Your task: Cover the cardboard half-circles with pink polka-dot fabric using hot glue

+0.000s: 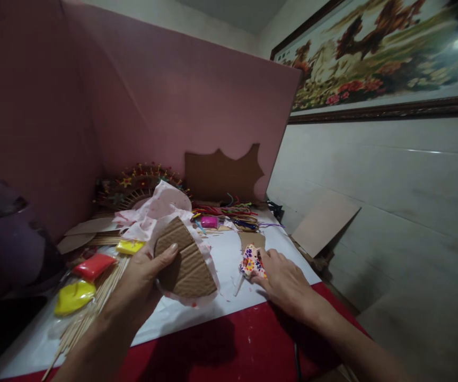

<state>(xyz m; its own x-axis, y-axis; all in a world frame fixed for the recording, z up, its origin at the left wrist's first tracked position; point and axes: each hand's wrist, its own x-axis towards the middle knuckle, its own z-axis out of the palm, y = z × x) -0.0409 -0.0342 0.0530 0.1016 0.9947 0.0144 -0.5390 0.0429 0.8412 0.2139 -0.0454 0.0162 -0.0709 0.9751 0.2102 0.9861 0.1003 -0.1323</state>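
My left hand [155, 268] grips a fan-shaped piece of corrugated cardboard [187, 260], thumb on its brown face. Thin white cloth or paper with pink spots [161, 204] edges the cardboard and bunches up behind it. On the right, my right hand [282, 273] closes around a flower-patterned glue gun [252, 261], whose pale tip points down and left near the white sheet [229, 297]. My palm and fingers hide much of its body.
Yellow [73, 298] and red [94, 266] packets lie by thin wooden sticks [97, 302] at left. Scissors [247, 223], a magenta packet [210, 222] and coloured pipe cleaners sit behind. A jagged cardboard sheet [223, 175] leans at the back. A dark cord [297, 361] hangs in front.
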